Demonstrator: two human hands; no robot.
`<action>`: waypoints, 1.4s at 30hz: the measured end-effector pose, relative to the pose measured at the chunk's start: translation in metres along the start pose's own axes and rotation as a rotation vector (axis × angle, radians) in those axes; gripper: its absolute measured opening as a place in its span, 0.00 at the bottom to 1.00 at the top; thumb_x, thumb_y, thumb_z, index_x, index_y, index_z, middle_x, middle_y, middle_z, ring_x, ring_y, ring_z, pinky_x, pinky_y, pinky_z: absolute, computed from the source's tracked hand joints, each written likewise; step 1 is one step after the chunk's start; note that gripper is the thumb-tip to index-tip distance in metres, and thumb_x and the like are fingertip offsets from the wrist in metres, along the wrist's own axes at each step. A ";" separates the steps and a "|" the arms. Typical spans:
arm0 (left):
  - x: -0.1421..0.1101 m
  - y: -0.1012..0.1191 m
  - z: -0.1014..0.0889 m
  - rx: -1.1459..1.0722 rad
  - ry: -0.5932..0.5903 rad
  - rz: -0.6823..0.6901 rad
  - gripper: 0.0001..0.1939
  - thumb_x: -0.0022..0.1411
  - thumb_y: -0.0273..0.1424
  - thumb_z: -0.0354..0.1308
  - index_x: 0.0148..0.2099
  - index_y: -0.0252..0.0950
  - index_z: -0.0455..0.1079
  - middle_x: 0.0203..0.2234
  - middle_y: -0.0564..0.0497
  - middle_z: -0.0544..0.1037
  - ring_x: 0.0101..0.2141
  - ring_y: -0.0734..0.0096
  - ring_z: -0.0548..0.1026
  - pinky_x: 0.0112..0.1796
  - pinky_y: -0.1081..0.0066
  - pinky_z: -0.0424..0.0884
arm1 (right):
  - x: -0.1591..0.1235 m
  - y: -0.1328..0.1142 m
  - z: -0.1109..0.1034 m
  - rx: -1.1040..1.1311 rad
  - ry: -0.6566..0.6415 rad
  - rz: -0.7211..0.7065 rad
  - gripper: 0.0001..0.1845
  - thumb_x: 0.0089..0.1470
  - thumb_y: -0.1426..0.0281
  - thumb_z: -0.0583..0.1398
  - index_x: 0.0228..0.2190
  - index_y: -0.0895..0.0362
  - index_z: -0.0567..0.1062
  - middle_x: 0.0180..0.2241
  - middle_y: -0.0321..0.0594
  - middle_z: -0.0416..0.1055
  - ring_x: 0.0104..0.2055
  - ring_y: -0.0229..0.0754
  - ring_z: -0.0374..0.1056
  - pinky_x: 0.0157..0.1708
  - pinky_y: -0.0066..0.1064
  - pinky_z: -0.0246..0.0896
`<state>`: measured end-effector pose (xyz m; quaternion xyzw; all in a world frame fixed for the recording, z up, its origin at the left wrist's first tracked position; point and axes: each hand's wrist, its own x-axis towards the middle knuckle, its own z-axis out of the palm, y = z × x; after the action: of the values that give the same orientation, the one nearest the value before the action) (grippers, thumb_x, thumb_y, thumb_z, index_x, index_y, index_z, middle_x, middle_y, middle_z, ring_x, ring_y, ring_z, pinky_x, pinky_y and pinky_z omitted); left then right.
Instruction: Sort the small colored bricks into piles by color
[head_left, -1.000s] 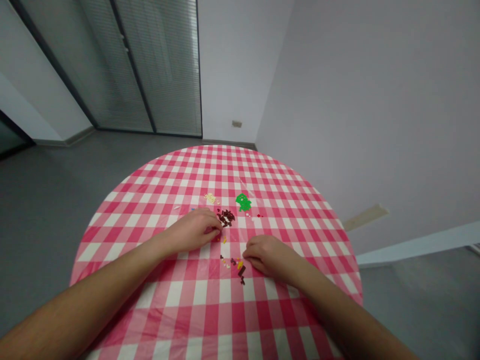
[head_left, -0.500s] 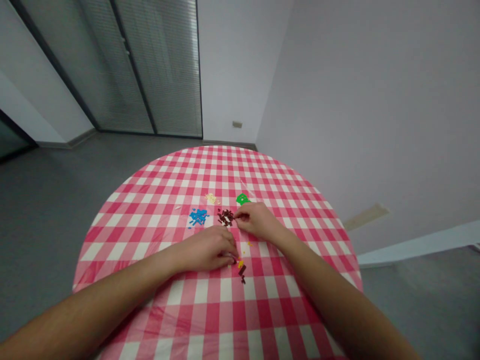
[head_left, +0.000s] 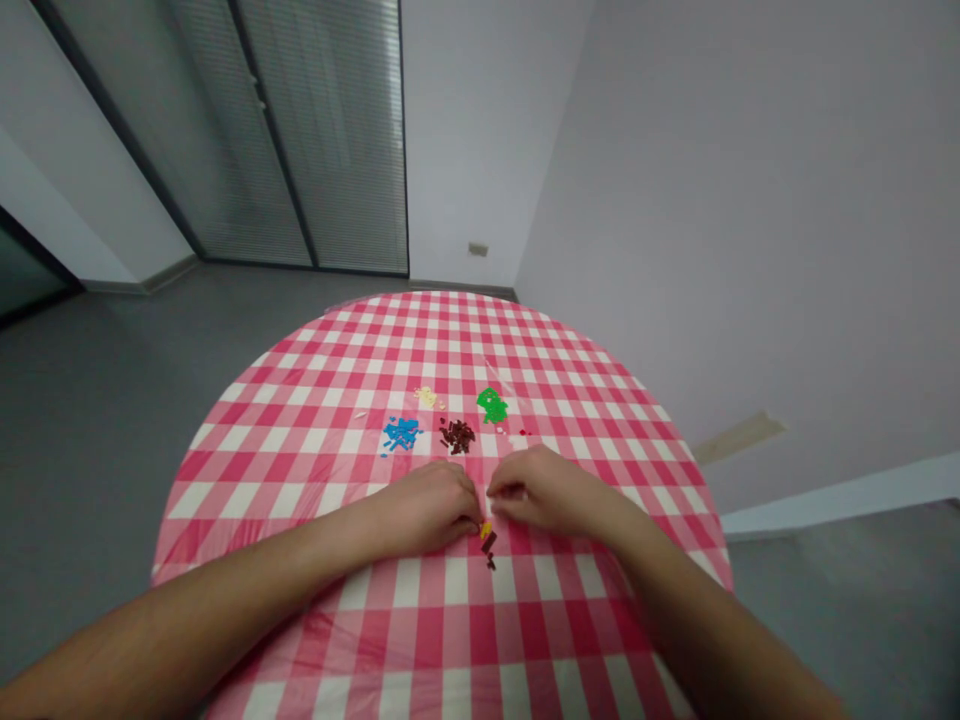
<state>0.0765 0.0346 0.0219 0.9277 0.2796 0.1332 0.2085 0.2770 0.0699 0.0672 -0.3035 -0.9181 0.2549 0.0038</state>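
Two hands curled loosely on the checked tabletop (head_left: 300, 450), left hand (head_left: 429, 508) right up against a little yellow-and-brown brick bunch (head_left: 488, 540), right hand (head_left: 544, 490) just beside it, can't tell if either's pinching anything, with a blue brick pile (head_left: 401, 434), dark red pile (head_left: 457, 436) and green pile (head_left: 492, 405) just past them.

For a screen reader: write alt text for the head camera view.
A person's left hand and right hand rest on a round pink-and-white checked tablecloth, beside a few yellow and dark brown plastic bricks. Beyond lie a blue brick heap, a dark brown brick heap and a green brick heap.
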 end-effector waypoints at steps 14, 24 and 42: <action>-0.005 -0.015 -0.007 -0.098 -0.025 0.101 0.09 0.66 0.22 0.57 0.37 0.38 0.78 0.34 0.51 0.82 0.37 0.69 0.77 0.43 0.72 0.69 | -0.013 -0.012 0.029 -0.066 -0.121 0.015 0.10 0.52 0.79 0.59 0.30 0.59 0.80 0.31 0.41 0.75 0.32 0.39 0.66 0.32 0.28 0.56; -0.003 -0.014 -0.009 -0.096 -0.061 0.040 0.08 0.63 0.21 0.58 0.35 0.37 0.77 0.32 0.52 0.81 0.37 0.69 0.76 0.42 0.71 0.68 | -0.011 -0.003 0.024 0.060 -0.048 0.241 0.06 0.45 0.76 0.65 0.30 0.58 0.80 0.28 0.37 0.75 0.27 0.35 0.64 0.24 0.25 0.50; -0.002 -0.055 -0.015 0.036 0.475 -0.248 0.08 0.67 0.27 0.54 0.38 0.38 0.75 0.34 0.50 0.81 0.37 0.65 0.74 0.43 0.64 0.67 | -0.016 0.009 0.028 -0.162 -0.063 0.150 0.12 0.44 0.79 0.60 0.29 0.57 0.81 0.29 0.42 0.78 0.28 0.40 0.68 0.26 0.28 0.52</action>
<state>0.0442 0.0799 0.0093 0.8327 0.4344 0.3156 0.1351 0.2910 0.0544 0.0412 -0.3626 -0.9100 0.1888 -0.0687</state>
